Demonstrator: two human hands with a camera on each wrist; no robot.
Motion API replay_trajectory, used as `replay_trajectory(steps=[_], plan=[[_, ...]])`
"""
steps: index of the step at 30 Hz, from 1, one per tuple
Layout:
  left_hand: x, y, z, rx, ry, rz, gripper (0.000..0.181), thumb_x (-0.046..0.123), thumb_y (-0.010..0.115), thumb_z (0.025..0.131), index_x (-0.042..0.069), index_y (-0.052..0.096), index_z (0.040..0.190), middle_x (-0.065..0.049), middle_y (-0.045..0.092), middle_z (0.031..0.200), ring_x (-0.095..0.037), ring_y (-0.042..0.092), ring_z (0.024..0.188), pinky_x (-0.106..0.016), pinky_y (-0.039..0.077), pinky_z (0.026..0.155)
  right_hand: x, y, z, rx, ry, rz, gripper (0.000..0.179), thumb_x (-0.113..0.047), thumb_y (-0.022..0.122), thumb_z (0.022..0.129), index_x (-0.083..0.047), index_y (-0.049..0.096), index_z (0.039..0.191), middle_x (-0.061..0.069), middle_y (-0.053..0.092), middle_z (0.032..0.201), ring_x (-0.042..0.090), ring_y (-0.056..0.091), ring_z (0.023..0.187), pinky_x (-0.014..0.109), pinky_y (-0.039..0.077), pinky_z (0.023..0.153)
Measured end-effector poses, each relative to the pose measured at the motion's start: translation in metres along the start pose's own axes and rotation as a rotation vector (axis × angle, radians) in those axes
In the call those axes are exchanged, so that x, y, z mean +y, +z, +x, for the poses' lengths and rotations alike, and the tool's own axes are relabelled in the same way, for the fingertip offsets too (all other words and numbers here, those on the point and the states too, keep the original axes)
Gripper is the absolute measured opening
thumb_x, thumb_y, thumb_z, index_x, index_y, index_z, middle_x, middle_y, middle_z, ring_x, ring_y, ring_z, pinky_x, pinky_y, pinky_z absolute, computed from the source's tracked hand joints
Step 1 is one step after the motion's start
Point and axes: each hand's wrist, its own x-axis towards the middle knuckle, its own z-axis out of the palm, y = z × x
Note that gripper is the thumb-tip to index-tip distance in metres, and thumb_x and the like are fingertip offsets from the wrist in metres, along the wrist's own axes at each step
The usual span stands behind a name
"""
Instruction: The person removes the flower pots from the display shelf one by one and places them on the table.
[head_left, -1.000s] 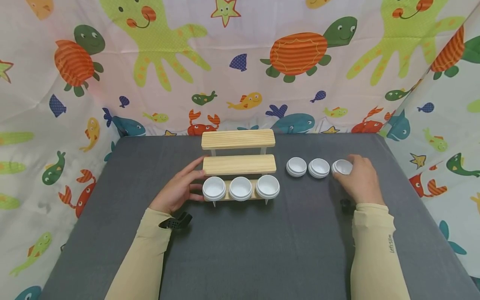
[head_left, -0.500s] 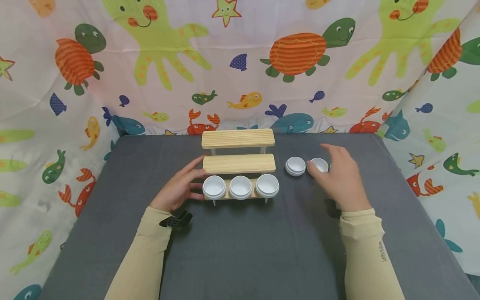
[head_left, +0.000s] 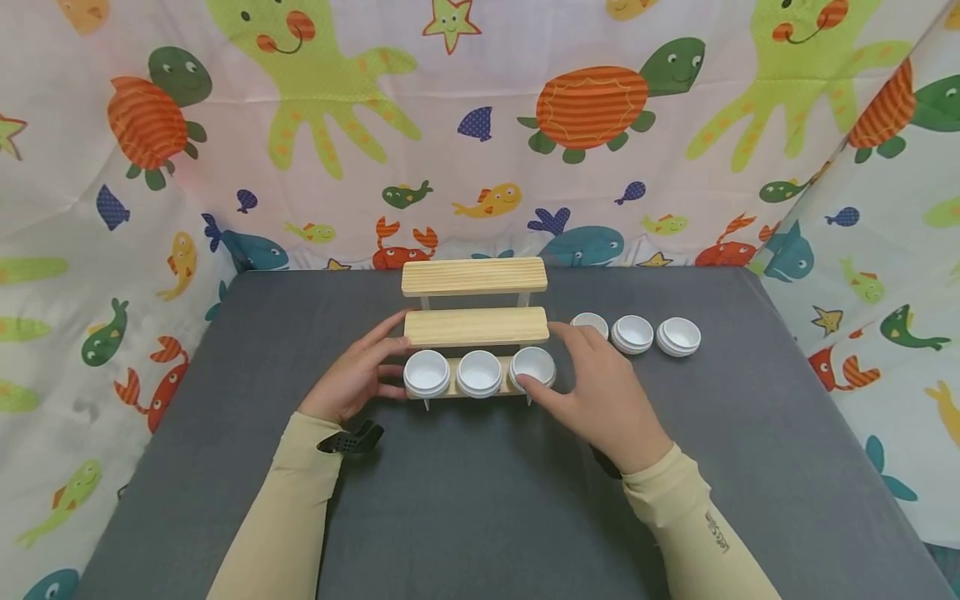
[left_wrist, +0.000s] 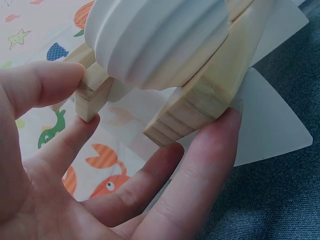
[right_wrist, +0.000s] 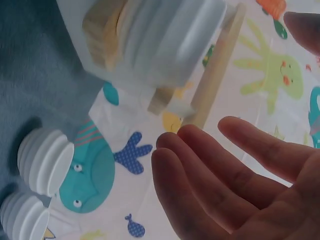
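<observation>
A tiered wooden stand (head_left: 476,327) with clear side supports stands near the back of the table. Three white ribbed cups (head_left: 480,372) sit in a row on its lowest board. My left hand (head_left: 348,382) grips the stand's left end, its fingers (left_wrist: 212,150) against the ends of two boards beside a ribbed cup (left_wrist: 155,42). My right hand (head_left: 607,398) is at the stand's right end, thumb and fingers spread around the rightmost cup (head_left: 533,367). In the right wrist view its fingers (right_wrist: 210,165) are slightly bent and hold nothing, below that cup (right_wrist: 172,37).
Three more white cups (head_left: 632,334) stand on the grey table (head_left: 450,500) to the right of the stand; the nearest is partly hidden by my right hand. A patterned sea-animal curtain (head_left: 337,208) borders the table at the back and sides.
My right hand has let go of the far-right loose cup and moved left to the stand's right end. My left hand has stayed on the stand.
</observation>
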Motion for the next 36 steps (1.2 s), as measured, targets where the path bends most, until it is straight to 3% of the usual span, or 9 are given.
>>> replay_trajectory(steps=[6,15,36], plan=[[-0.001,-0.001,0.000,0.004,-0.001,0.002,0.066,0.051,0.059,0.108,0.049,0.031,0.168,-0.017,0.047,0.162,-0.046,0.060,0.131,-0.050,0.064,0.088,-0.006,0.012,-0.002,0.020,-0.027,-0.022,0.078,-0.050,0.088,0.087,-0.005,0.063,0.145,0.015,0.069,0.133,0.035,0.072,0.117,0.055,0.060,0.098],[0.000,0.001,0.000,-0.005,0.011,0.004,0.065,0.050,0.059,0.108,0.050,0.032,0.167,-0.018,0.049,0.160,-0.045,0.062,0.130,-0.050,0.064,0.088,-0.004,0.025,-0.002,0.005,-0.050,-0.058,0.075,-0.044,0.090,0.087,-0.004,0.062,0.145,0.016,0.070,0.130,0.034,0.072,0.116,0.053,0.060,0.097],[-0.001,0.000,0.001,-0.006,0.010,-0.005,0.065,0.050,0.059,0.108,0.050,0.031,0.167,-0.017,0.049,0.161,-0.043,0.063,0.129,-0.049,0.064,0.088,-0.002,0.029,-0.001,0.016,-0.069,-0.066,0.063,-0.031,0.090,0.088,-0.005,0.064,0.139,0.016,0.070,0.125,0.034,0.073,0.106,0.052,0.061,0.090]])
